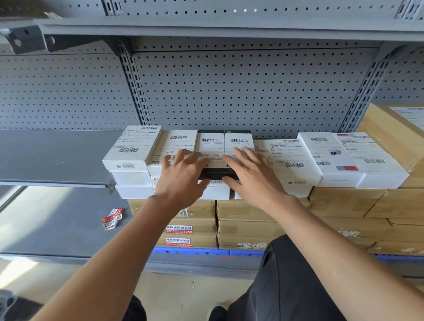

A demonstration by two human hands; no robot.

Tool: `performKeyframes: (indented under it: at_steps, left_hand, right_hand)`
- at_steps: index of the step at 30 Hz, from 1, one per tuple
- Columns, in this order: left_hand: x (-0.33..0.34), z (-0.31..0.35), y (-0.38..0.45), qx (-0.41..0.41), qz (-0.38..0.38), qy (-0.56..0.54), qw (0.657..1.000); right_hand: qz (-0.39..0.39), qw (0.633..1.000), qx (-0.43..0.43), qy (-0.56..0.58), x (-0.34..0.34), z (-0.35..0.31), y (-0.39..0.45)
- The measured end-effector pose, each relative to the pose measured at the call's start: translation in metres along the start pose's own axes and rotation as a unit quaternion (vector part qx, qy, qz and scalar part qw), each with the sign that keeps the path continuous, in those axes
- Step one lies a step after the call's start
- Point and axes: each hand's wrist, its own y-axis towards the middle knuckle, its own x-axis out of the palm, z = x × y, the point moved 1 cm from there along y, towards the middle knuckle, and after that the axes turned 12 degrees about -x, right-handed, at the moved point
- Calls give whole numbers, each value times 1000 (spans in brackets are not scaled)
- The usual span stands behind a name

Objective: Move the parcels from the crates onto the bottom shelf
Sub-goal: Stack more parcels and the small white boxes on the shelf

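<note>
1. A grey metal shelving unit with a perforated back panel (251, 91) fills the upper half of the frame; slotted uprights and an upper shelf edge are seen across the top.
2. A bare grey metal shelf board (44, 155) is seen at middle left, and a lower grey shelf surface (68, 218) lies beneath it, with a crumpled red and white sticker (112, 218) on it.
3. Flat brown cardboard parcels (259, 219) are stacked in the centre and right of the frame, with a blue plastic edge (191, 251) showing under them.
4. Red labels with white Chinese print (179, 229) are stuck on the front of the left brown stack; the characters are too small to be read with certainty.
5. White boxed parcels with barcode labels (330, 158) are laid in a row on top of the brown stack, reaching from centre left to the right.
6. Two black boxes with white barcode labels (224, 142) sit side by side in the centre of that row.
7. The left hand (182, 179) is laid on them with fingers spread and straight, the thumb at the front edge.
8. The right hand (252, 175) is laid alongside in the same way, fingers extended, nothing gripped.
9. A beige floor (189, 293), dark trousers and a dark shoe are seen at the bottom.
</note>
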Motion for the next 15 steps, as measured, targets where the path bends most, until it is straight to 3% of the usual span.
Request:
performKeyframes:
  at_steps: [6,15]
  left_hand:
    - [-8,7,-14,-17,13,-8,1000]
    - [-33,-23,-53,-78,24,-11,997]
  right_hand:
    - [66,998,-16,10,-18,-14,-3]
    - [63,996,-51,47,-33,-64,1]
